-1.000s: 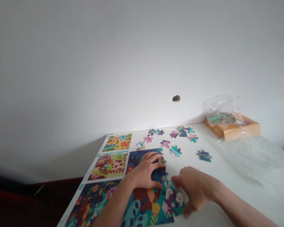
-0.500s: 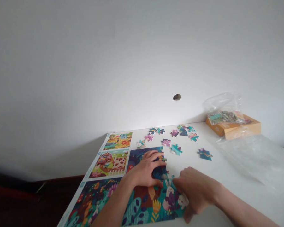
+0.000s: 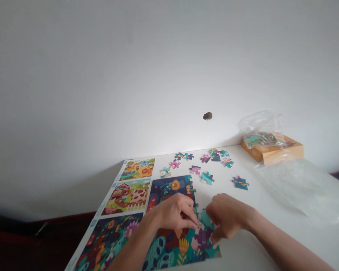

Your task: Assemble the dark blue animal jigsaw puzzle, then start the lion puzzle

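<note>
Left edge: the white surface [image 3: 220, 192] carries a printed jungle panel [image 3: 137, 169], a farm panel [image 3: 126, 196] and a forest panel [image 3: 107, 241], in a column along its left side.
Left hand: the left hand [image 3: 172, 214] is curled narrow, its fingertips down on the rabbit area; whether it holds a piece, I cannot tell.
Jigsaw puzzle: the jigsaw puzzle [image 3: 169, 188] lies flat near the surface's front edge, between the panels and the right hand.
Right hand: the right hand [image 3: 227, 216] is bunched narrow at the puzzle's right edge; any grip is hidden.
Loose pieces: the loose pieces [image 3: 206, 178] are scattered towards the back edge.
Back right corner: an orange box [image 3: 272, 154] sits under a plastic bag [image 3: 261, 124], with a clear plastic sheet [image 3: 305, 188] in front.
Risk: pressing unevenly could push joined pieces apart.
</note>
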{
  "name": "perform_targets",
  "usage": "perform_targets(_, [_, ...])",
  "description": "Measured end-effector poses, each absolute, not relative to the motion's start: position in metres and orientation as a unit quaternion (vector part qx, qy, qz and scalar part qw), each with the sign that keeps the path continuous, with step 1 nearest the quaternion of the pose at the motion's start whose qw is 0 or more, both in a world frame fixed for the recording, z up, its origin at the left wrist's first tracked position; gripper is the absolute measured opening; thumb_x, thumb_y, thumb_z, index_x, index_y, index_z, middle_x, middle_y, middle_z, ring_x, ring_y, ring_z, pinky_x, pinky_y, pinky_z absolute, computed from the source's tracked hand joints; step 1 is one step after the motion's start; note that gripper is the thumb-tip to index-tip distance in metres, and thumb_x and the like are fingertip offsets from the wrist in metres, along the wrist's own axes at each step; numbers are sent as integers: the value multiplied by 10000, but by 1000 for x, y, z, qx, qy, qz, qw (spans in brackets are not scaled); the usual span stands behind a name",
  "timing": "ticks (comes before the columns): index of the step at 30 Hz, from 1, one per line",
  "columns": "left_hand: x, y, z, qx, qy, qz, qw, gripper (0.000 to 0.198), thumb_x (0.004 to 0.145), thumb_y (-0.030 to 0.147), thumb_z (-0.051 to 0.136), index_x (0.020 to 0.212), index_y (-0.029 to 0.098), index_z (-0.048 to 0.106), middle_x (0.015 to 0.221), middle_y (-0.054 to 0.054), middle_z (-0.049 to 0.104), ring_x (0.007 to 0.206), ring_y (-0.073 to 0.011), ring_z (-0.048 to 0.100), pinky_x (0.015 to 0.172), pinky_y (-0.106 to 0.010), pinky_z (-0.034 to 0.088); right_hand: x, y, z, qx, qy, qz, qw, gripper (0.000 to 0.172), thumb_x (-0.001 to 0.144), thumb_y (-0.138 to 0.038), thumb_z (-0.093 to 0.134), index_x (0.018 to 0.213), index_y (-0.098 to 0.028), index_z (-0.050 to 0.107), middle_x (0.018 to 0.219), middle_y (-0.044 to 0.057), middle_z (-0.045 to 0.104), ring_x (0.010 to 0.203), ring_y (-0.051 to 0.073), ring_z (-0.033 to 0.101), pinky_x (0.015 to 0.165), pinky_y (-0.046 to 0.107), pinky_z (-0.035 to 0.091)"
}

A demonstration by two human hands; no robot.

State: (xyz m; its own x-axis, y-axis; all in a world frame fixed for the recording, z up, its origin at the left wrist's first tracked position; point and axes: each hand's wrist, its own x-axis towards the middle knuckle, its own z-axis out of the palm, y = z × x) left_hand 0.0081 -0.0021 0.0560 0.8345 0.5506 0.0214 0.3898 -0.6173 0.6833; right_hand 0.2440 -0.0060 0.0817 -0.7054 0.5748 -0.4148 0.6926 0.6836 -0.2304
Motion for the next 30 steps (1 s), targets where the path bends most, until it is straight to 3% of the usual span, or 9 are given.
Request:
perform_targets(5, [17,-13,46,862,236,86,440,202,856,402,700,1004,303,796,828,-16,779,677,-121,665,629,-194,449,245,-2,77,360,898,-197,159,621,605,-759,660,828,-191,777,709,101,742,604,250,662,540,299,385])
perform_targets(16, [24,-15,45,847,258,66,461,162,816,379,742,954,320,805,768,24,786,642,-103,664,596,-170,422,247,-1,73,344,913,-174,134,631,604,-779,647,757,-179,770,637,93,723,532,236,646,475,286,310])
perform_targets(30, [23,-13,42,839,280,65,462,179,782,386,765,937,307,809,798,14,792,656,-114,691,598,-170,440,247,-1,70,350,907,-185,144,639,587,-783,666,805,-192,776,690,89,738,581,241,658,524,290,361])
